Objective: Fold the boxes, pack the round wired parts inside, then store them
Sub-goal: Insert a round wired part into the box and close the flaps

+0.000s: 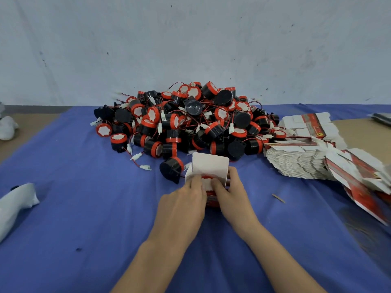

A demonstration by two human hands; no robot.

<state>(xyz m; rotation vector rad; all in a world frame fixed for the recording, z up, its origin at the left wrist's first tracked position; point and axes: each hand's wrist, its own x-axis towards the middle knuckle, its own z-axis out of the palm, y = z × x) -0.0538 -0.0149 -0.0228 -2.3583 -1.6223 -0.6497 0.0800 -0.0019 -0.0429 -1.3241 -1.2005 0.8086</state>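
The box [211,166] was held upright on the blue cloth [84,208], its white flap raised. It was gripped from 7 o'clock by the left hand [186,199] and from 5 o'clock by the right hand [230,193], with fingers curled round its sides. A round wired part [207,183] — red rim, white face — was seated in the opening between the fingertips. The lower body of the box was hidden by both hands, and the fingertips were blurred. The pile of parts [186,121] lay at 12 o'clock and the flat boxes [306,159] at 2 o'clock — a pale wall [190,39] stood behind.
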